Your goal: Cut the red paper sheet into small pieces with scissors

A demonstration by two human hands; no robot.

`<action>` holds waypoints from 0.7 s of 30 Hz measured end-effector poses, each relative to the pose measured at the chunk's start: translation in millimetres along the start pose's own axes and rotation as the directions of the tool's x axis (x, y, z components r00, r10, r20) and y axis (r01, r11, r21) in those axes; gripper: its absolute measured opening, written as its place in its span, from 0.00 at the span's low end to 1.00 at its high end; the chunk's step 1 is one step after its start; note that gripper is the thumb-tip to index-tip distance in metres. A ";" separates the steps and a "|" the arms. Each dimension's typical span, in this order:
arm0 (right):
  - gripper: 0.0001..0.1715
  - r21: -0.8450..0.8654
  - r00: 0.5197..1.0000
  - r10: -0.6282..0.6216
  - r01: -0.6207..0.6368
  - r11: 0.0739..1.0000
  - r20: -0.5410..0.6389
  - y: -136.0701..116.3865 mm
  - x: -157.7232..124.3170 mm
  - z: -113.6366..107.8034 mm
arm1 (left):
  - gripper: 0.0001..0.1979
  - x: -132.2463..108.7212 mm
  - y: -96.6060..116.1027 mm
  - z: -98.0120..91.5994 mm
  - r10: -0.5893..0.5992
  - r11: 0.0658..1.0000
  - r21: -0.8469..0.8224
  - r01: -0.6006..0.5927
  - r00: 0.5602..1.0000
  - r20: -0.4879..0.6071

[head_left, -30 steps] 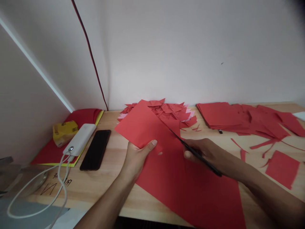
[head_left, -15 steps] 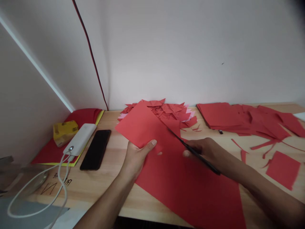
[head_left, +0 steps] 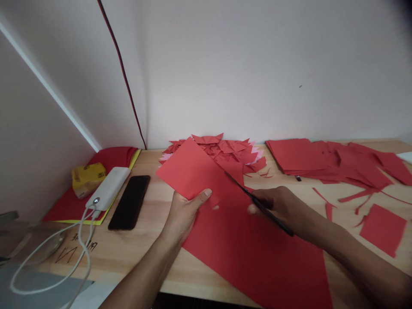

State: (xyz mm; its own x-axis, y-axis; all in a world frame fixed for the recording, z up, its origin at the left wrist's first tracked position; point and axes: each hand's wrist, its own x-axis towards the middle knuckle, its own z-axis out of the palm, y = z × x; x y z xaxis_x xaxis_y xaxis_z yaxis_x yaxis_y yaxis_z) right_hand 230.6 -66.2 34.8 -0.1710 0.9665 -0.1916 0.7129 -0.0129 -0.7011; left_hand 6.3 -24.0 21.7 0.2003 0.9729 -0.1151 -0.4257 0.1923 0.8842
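Observation:
A large sheet of red paper (head_left: pixel 257 253) slants up from the table's front edge toward the middle. My left hand (head_left: pixel 189 210) grips it at its left edge, thumb on top, fingers mostly hidden behind. In my right hand (head_left: pixel 280 206) is a pair of dark scissors (head_left: pixel 270 214), the fingers wrapped round the handles. Their blades point up and left and lie along a cut between the raised upper-left part and the rest of the sheet. Behind the paper is a heap of folded red and pink paper pieces (head_left: pixel 231 148).
Stacked red paper pieces (head_left: pixel 296 156) lie at the back right, with thin offcuts and a red square (head_left: pixel 383 229) nearer. At left are a black phone (head_left: pixel 129 202), a white power bank (head_left: pixel 109 186) with a looped cable and a yellow packet (head_left: pixel 88 177). A wall stands behind.
The scissors' handles have shifted slightly up and left. My left hand still holds the paper in nearly the same place.

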 end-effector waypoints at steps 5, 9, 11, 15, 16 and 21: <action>0.24 -0.073 0.999 -0.028 0.031 0.997 0.038 -1.3 -2.1 -1.3 | 0.29 -0.7 1.1 2.7 -0.040 0.999 0.000 0.040 0.999 -0.007; 0.23 -0.113 0.999 -0.025 0.027 0.993 0.025 0.2 -1.6 -1.6 | 0.33 -1.6 1.5 2.9 -0.063 0.998 0.005 0.063 0.998 -0.014; 0.24 -0.125 0.999 -0.022 0.025 0.992 0.023 1.2 -1.0 -1.9 | 0.33 -1.9 1.6 2.8 -0.066 0.998 0.011 0.066 0.998 -0.016; 0.24 -0.141 1.000 -0.003 0.003 0.990 0.006 2.0 0.0 -3.1 | 0.32 -1.8 1.6 2.9 -0.047 0.999 0.017 0.047 0.999 -0.016; 0.24 -0.132 1.000 -0.003 0.004 0.991 0.003 2.0 0.3 -3.3 | 0.32 -1.7 1.5 2.9 -0.044 0.999 0.021 0.045 0.999 -0.017; 0.19 -0.059 1.000 -0.023 0.024 0.998 0.017 1.6 1.1 -3.7 | 0.31 -1.6 0.8 2.8 -0.049 0.998 0.023 0.050 0.998 -0.026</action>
State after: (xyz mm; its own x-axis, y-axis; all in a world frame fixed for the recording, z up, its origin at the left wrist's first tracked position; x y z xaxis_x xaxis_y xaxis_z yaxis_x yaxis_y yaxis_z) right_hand 234.1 -64.3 36.0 -0.1988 0.9620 -0.1870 0.7474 0.0254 -0.6639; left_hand 8.0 -25.8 23.9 0.1983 0.9653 -0.1700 -0.3949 0.2375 0.8875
